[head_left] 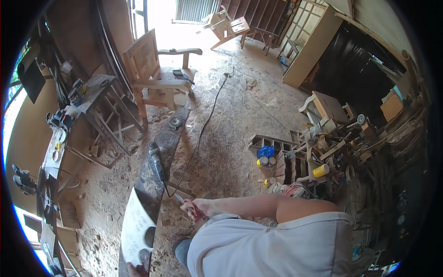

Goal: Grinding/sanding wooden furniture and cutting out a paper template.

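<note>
A pale flat sheet (134,226) with a curved outline, a rounded notch and rows of faint marks lies on the long dark plank (173,138). At its near end my left hand (136,269) grips the sheet, cut off in part by the lower edge. My right hand (195,209) is closed around a slim, pen-like thing (178,197), held to the right of the plank. A corded handheld power tool (158,160) rests on the plank beyond the sheet. Farther along sits a round metal disc-like part (175,122).
A wooden armchair (140,64) stands at the plank's far end. On the left are a small worktable (94,92) and a cluttered bench (55,150). Tools and wood pieces pile up around an open crate (277,143) on the right. A black cord (210,108) crosses the dusty floor.
</note>
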The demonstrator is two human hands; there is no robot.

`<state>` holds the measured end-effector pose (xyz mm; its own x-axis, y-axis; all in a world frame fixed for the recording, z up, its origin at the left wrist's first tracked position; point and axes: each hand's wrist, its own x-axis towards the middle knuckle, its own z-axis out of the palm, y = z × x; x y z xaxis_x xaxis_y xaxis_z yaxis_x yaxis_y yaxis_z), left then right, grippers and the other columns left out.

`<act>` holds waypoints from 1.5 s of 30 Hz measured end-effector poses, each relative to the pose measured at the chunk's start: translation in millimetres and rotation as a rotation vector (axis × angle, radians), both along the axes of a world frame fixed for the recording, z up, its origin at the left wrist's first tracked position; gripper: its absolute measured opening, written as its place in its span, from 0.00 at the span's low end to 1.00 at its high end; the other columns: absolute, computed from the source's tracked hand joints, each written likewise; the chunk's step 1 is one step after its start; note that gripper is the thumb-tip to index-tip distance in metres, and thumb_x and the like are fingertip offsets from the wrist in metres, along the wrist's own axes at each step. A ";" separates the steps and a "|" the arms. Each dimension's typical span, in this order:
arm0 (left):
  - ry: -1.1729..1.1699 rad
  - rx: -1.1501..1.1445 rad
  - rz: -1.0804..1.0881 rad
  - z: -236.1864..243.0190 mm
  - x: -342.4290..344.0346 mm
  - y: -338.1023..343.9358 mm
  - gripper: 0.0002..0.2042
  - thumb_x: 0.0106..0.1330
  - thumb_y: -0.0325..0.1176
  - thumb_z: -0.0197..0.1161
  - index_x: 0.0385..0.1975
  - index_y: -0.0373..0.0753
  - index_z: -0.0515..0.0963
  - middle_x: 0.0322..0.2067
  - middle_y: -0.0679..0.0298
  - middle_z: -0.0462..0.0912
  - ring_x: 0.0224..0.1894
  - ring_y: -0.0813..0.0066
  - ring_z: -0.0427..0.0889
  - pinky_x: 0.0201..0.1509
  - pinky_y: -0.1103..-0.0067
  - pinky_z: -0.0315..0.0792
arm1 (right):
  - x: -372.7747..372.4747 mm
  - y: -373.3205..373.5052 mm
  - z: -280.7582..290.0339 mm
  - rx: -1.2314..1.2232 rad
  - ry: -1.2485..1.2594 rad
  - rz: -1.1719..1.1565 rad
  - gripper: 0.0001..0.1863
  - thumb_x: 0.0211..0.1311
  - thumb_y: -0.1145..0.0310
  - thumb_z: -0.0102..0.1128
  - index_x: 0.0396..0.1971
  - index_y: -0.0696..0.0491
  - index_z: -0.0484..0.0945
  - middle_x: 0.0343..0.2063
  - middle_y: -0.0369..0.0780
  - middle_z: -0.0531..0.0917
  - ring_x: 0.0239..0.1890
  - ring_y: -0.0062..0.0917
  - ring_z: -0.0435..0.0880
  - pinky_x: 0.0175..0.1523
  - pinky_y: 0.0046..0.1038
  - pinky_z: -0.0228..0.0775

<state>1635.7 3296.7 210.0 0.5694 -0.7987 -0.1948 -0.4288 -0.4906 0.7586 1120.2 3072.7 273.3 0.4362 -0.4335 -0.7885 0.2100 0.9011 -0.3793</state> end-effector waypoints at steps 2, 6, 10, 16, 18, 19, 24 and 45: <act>0.935 -0.686 0.112 22.2 10.3 28.9 0.30 0.81 0.46 0.60 0.78 0.39 0.67 0.74 0.57 0.74 0.74 0.64 0.72 0.79 0.65 0.70 | 7.4 -9.8 1.5 0.042 -0.314 0.010 0.17 0.75 0.49 0.66 0.30 0.44 0.78 0.20 0.33 0.84 0.20 0.24 0.84 0.35 0.35 0.83; 0.600 -0.601 -0.055 -4.1 -21.5 61.7 0.32 0.82 0.50 0.57 0.80 0.42 0.63 0.78 0.66 0.67 0.79 0.58 0.66 0.84 0.58 0.60 | 26.4 -21.7 3.0 0.051 -0.356 0.028 0.16 0.74 0.43 0.65 0.41 0.40 0.80 0.22 0.31 0.84 0.24 0.24 0.86 0.39 0.37 0.85; 1.319 -0.362 0.347 -91.1 -111.3 40.3 0.21 0.83 0.43 0.59 0.68 0.40 0.73 0.61 0.57 0.82 0.63 0.63 0.80 0.68 0.63 0.75 | 37.3 -20.5 4.9 -0.060 -0.313 0.078 0.19 0.75 0.48 0.67 0.56 0.41 0.78 0.25 0.30 0.84 0.28 0.23 0.88 0.41 0.35 0.86; 1.707 0.068 0.275 -138.9 -182.5 -35.1 0.15 0.84 0.40 0.55 0.63 0.42 0.79 0.59 0.59 0.85 0.61 0.65 0.82 0.69 0.64 0.73 | 32.9 21.6 -10.0 -0.409 -0.066 0.214 0.17 0.77 0.67 0.67 0.61 0.47 0.78 0.37 0.32 0.87 0.34 0.19 0.88 0.41 0.31 0.86; 1.689 0.135 0.255 -136.4 -188.5 -44.0 0.17 0.84 0.39 0.53 0.65 0.40 0.77 0.65 0.58 0.82 0.66 0.62 0.79 0.74 0.63 0.71 | 32.3 51.9 -23.1 -0.539 0.173 0.277 0.14 0.73 0.75 0.65 0.55 0.50 0.78 0.37 0.33 0.85 0.31 0.21 0.86 0.34 0.29 0.82; 1.569 0.256 0.313 -133.4 -189.6 -45.7 0.19 0.84 0.41 0.52 0.67 0.40 0.75 0.68 0.57 0.80 0.68 0.61 0.78 0.77 0.61 0.68 | 40.2 62.9 -31.0 -0.422 0.311 0.290 0.09 0.76 0.72 0.65 0.52 0.51 0.79 0.35 0.33 0.84 0.30 0.20 0.84 0.32 0.27 0.79; 1.586 0.108 0.227 -108.8 -198.1 -55.2 0.18 0.76 0.40 0.71 0.60 0.41 0.80 0.55 0.67 0.84 0.54 0.71 0.83 0.58 0.66 0.78 | 58.0 120.2 -27.1 -0.342 0.272 0.292 0.17 0.75 0.49 0.69 0.44 0.47 0.77 0.24 0.28 0.74 0.22 0.14 0.73 0.28 0.22 0.71; 1.551 0.137 0.401 -63.4 -214.5 -91.5 0.11 0.70 0.36 0.76 0.48 0.44 0.85 0.42 0.70 0.90 0.43 0.76 0.88 0.46 0.75 0.83 | 120.4 128.6 -75.6 -0.162 0.121 0.098 0.09 0.76 0.61 0.69 0.41 0.45 0.76 0.21 0.28 0.73 0.19 0.15 0.72 0.24 0.24 0.67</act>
